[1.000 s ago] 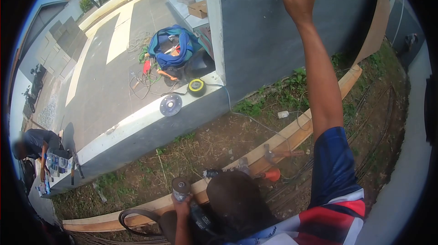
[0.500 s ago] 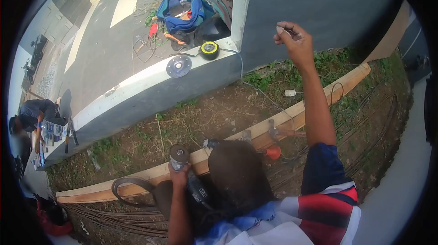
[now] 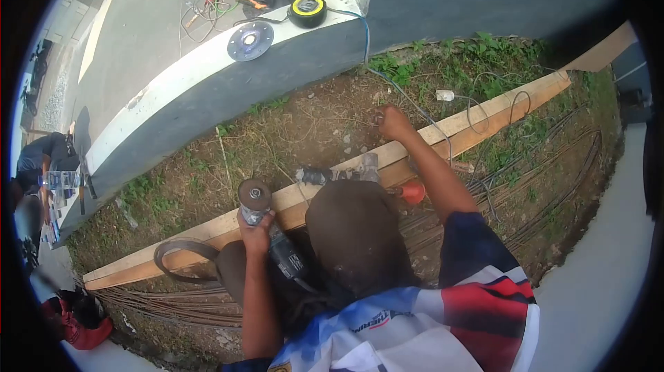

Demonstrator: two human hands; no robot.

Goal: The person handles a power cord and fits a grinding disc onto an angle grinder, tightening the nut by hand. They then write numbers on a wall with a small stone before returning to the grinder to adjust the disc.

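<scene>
My left hand (image 3: 255,228) is wrapped round the head of an angle grinder (image 3: 286,254), whose worn round disc (image 3: 254,194) faces up. My right hand (image 3: 393,123) hangs over the soil beyond the wooden beam (image 3: 484,119), its fingers curled; whether anything small is between them is hidden. Below it, against the beam, stand a clear plastic cup-like object (image 3: 369,166) and a dark tool (image 3: 316,176). An orange-red funnel-shaped piece (image 3: 413,192) lies beside my knee.
A yellow-black tape measure (image 3: 307,11) and a metal disc (image 3: 250,41) lie on the low wall's ledge (image 3: 166,85). A blue cable runs down to a white connector (image 3: 445,95). Thin rods lie behind the beam. A co-worker (image 3: 48,157) is at far left, near a red object (image 3: 79,327).
My right hand has come down and left from in front of the grey wall to above the soil, its fingers more curled. The view has tilted downward. My left hand still holds the grinder.
</scene>
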